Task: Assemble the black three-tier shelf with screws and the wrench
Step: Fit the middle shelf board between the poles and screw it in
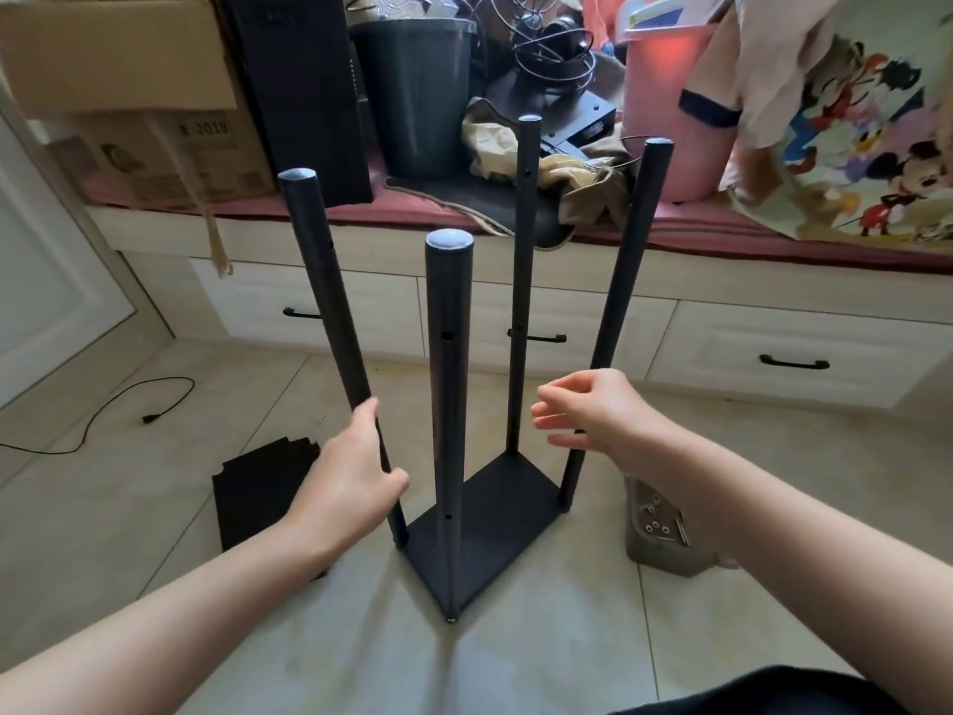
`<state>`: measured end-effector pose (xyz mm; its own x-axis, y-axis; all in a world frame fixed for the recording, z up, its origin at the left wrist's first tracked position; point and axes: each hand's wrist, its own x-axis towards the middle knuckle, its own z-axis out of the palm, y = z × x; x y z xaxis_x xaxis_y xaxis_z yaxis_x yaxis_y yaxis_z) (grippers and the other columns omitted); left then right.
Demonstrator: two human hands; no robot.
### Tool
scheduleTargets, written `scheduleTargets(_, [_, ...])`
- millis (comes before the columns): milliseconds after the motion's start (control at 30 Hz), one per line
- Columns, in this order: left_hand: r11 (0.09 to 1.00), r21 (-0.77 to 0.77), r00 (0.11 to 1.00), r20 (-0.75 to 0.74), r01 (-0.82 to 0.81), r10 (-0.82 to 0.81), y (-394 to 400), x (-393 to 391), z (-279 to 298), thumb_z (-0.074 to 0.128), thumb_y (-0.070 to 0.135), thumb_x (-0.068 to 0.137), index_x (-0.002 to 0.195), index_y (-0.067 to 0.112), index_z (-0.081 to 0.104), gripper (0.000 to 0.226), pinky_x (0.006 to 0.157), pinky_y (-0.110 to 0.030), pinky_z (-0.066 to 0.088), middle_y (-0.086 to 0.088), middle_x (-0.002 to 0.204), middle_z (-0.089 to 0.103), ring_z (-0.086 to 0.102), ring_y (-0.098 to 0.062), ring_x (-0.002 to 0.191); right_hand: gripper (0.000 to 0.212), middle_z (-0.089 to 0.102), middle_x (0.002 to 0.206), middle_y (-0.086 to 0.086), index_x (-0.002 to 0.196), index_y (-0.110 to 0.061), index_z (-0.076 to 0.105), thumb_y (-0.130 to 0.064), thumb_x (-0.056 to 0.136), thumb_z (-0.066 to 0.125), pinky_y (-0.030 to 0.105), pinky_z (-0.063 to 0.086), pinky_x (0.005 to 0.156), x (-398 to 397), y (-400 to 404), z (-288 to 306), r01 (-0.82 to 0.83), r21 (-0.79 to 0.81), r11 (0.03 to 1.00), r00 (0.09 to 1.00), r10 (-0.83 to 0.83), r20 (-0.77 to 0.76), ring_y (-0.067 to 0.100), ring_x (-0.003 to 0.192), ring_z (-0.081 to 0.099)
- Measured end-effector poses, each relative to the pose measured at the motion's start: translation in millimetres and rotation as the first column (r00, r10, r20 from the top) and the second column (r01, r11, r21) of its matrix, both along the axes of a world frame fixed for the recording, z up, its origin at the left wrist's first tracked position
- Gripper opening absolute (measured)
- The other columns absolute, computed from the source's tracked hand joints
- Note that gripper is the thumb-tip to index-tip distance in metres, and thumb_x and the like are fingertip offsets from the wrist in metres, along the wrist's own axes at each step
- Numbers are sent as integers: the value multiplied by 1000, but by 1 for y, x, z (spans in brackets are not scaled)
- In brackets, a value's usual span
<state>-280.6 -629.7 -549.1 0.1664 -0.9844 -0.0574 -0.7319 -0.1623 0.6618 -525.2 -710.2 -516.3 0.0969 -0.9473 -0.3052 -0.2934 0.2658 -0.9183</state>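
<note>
Head view: the shelf frame (482,513) stands on the floor, four poles up from its base board; the left hand (356,474) grips the left pole (335,322), the right hand (588,410) hangs open, empty, near the right pole (616,322). The poles splay, so a loose screw could let one tip. A spare board (263,498) lies left of the frame, the screw tray (657,528) right.

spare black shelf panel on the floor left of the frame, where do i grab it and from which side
The spare panel lies flat on the tiles, so there is nothing to wrap from above. Probably best to take a grip on its left long edge, which is fully exposed, sliding fingertips under and tilting it up. The left hand, now on the left pole, covers the panel's right side and is nearest.
</note>
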Motion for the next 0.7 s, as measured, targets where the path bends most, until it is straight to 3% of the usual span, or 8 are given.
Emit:
scheduleTargets(33, [999,-3,999,2,51,-51,3,-3,1,65,9,90,155,22,31,74,85,-19,46,2,135,59,58,0,99,16,73,99,10,104,-7,65,-21,96,63,32,61,74,-6,-9,-4,37,12,999,999,-37,-7,18,89,72])
scheduleTargets(100, [984,-25,984,-43,174,-175,8,-10,3,71,17,89,144,30,45,62,99,-18,42,12,143,53,47,1,129,18,68,110,11,106,-6,62,-21,97,62,34,59,74,-16,-27,-12,124,32,992,992,-123,-32,21,94,69])
scheduleTargets(233, [960,-15,953,-121,279,-279,13,-24,4,79,32,85,116,57,43,54,84,-1,37,43,112,51,47,18,110,41,54,129,15,130,0,45,-22,97,58,36,58,75,-28,-63,-25,237,-27,971,941,-237,-240,27,103,61])
scheduleTargets(300, [966,-29,954,-151,258,-260,13,-28,1,79,36,84,110,53,47,45,84,-5,44,36,108,59,56,17,103,54,51,127,13,140,-4,31,-22,97,58,40,57,81,-32,-75,-26,205,-98,974,908,-227,-353,30,102,60])
scheduleTargets(367, [973,-67,958,-176,219,-228,11,-31,-3,77,32,86,105,46,54,33,86,-13,53,25,102,67,63,10,98,64,47,122,7,147,-12,22,-21,96,58,37,56,74,-36,-84,-26,150,-149,977,915,-194,-353,30,101,59])
scheduleTargets(467, [977,-86,960,-184,196,-209,9,-32,-5,74,25,90,99,38,57,23,83,-15,55,26,91,69,65,8,93,51,52,121,7,142,-16,33,-19,97,57,32,50,65,-40,-93,-26,91,-194,977,930,-153,-335,28,101,57])
scheduleTargets(567, [977,-85,965,-164,195,-207,8,-33,-4,72,24,91,97,36,57,20,83,-17,54,23,92,70,66,5,94,37,55,122,9,135,-17,42,-18,100,53,39,53,71,-44,-94,-28,94,-213,972,927,-164,-338,30,106,58])
scheduleTargets(700, [978,-93,972,-129,187,-198,4,-32,-1,71,22,93,97,31,56,18,79,-12,53,18,94,70,65,4,91,39,56,121,11,137,-12,41,-17,100,53,41,55,78,-52,-83,-30,58,-275,960,902,-168,-397,28,102,58])
